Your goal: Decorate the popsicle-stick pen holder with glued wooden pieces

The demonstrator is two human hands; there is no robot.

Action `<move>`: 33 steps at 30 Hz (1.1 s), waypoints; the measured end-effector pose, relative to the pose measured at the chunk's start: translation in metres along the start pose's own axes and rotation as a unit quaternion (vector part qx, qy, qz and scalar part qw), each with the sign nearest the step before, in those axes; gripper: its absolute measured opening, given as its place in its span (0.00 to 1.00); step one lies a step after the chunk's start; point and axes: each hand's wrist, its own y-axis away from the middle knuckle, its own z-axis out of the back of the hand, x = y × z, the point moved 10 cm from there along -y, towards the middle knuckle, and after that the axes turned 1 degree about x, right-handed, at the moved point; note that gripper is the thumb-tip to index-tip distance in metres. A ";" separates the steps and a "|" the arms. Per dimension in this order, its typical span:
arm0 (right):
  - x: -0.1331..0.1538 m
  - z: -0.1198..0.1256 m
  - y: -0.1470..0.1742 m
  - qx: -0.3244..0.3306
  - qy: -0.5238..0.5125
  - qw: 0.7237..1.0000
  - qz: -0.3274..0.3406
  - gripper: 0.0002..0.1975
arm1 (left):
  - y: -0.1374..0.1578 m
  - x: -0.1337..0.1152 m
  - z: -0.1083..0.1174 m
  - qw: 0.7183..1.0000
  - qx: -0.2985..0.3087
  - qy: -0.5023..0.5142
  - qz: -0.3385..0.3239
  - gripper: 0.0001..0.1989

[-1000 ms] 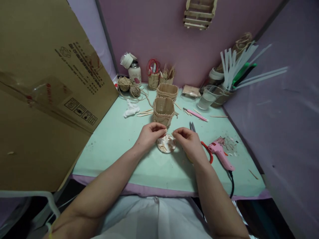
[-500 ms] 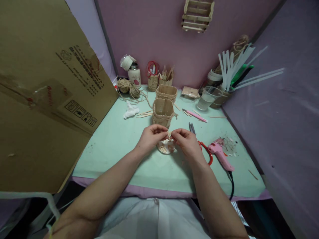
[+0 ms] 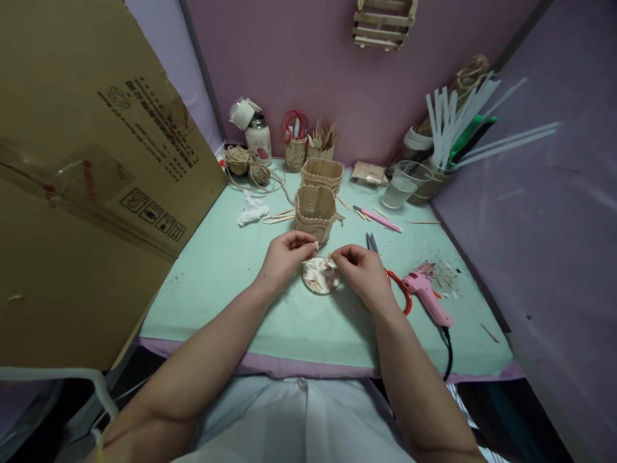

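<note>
Now left fingers [image 3: 301, 240] and right fingers [image 3: 350, 253] have parted.

The pale bit [image 3: 317, 245] in the left hand [image 3: 285, 257] is too small to identify.

Left hand [image 3: 283, 257] pinching pale scrap [image 3: 317, 245]; right hand [image 3: 363, 272] beside dish [image 3: 321, 293]

cardboard box [image 3: 62, 289]: row of 4 framed pictograms [image 3: 153, 214]; black lettering [image 3: 161, 128], red tape print [image 3: 88, 180] unreadable.
</note>
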 end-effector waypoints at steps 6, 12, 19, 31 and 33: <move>0.018 0.005 0.005 0.017 0.162 0.981 0.101 0.11 | -0.002 -0.001 0.003 1.000 -0.006 -0.011 -0.009 0.11; 0.012 0.007 0.010 0.082 0.307 0.940 0.123 0.08 | 0.000 -0.002 0.002 1.000 -0.002 -0.024 -0.007 0.10; 0.018 -0.003 0.016 0.111 0.405 0.901 0.111 0.08 | -0.001 0.000 0.001 0.999 -0.004 -0.033 -0.004 0.10; 0.022 -0.039 0.018 0.148 0.523 0.831 0.121 0.10 | -0.002 0.000 0.002 0.999 0.004 -0.042 -0.008 0.09; 0.022 -0.039 0.018 0.150 0.515 0.835 0.123 0.10 | -0.002 0.000 0.002 0.999 0.006 -0.043 -0.011 0.09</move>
